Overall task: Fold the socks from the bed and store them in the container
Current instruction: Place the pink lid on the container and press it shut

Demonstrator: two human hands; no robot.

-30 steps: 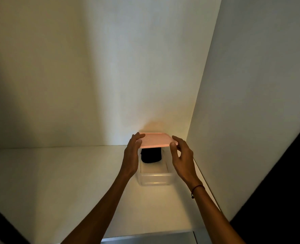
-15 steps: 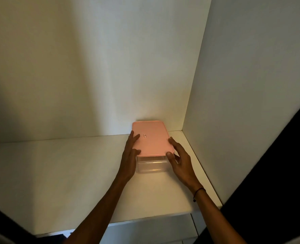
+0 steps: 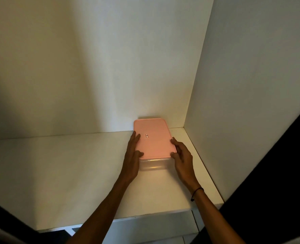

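Note:
A clear plastic container (image 3: pixel 153 165) stands on a white shelf (image 3: pixel 57 173), near its back right corner. A pink lid (image 3: pixel 153 138) lies flat on top of it and covers it, so the socks inside are hidden. My left hand (image 3: pixel 132 155) presses against the lid's left edge and the container's left side, thumb on the lid's front corner. On the opposite side, my right hand (image 3: pixel 181 155) grips the lid's front right corner. Both hands hold the lidded container between them.
The shelf sits inside a white cupboard, with a back wall (image 3: pixel 110 67) behind the container and a side wall (image 3: pixel 251 85) close on the right. The shelf's front edge (image 3: pixel 145 217) runs below my forearms. A dark band circles my right wrist (image 3: pixel 197 191).
One second ago the lid was raised above the open container, with a dark sock visible inside. The lid has come down flat onto the container, and my hands now rest at its sides.

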